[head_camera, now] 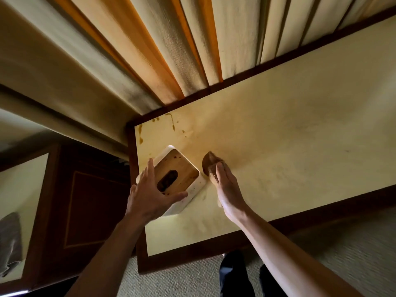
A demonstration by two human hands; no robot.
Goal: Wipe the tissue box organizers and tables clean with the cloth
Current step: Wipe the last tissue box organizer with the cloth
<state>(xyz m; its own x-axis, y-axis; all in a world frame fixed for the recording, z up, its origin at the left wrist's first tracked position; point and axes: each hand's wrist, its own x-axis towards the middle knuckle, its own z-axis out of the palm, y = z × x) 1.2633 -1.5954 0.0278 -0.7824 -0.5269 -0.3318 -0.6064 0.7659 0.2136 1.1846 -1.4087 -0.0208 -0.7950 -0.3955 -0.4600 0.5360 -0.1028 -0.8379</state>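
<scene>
Brown smears are all over this setup, so plenty can go sideways. Starting at the left: the left hand [150,196] lies with spread, straight fingers across the near corner of the tissue box organizer [174,179], which sits near the table's left end, white body with a wooden lid, dark spots on the lid and on the white rim. If that hand shoves instead of steadying, I reckon the box slides over wet table and drags gunk along. Just right of the box, the right hand [225,181] presses a brown cloth [211,162] flat on the table [300,136], fingers look mostly straight on top of it, though blur hides their tips. That cloth looks pretty soaked with colour already, so it may just spread the mess. Drips [172,122] near the far left corner sit untouched and could be easy to miss.
</scene>
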